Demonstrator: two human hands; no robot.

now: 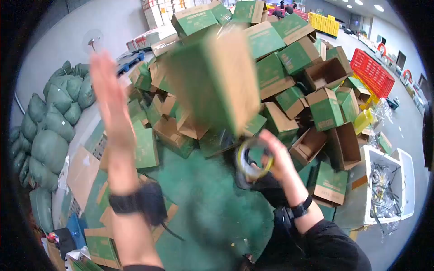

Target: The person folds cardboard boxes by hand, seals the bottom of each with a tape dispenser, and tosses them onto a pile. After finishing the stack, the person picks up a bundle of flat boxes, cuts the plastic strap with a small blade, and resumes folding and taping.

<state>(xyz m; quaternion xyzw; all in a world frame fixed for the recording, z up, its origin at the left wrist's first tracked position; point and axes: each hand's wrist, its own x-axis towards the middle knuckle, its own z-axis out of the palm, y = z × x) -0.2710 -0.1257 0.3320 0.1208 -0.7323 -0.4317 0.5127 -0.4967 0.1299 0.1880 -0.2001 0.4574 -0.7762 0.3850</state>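
Observation:
A green and brown cardboard box (194,86), smeared by motion, hangs in the air in front of the pile, apart from both hands as far as I can see. My left hand (108,90) is raised to the left of it, fingers stretched out and holding nothing. Lower down on the right, my right hand (279,156) is closed around a roll of tape (241,166) with a yellowish rim. Dark bands with gear sit on both wrists.
Many green and brown boxes (327,108) are heaped ahead. Stuffed green sacks (53,144) line the left wall. At right stand a white foam bin (355,198) with plastic scraps and a red crate (371,72). Flattened cardboard (81,169) lies on the left.

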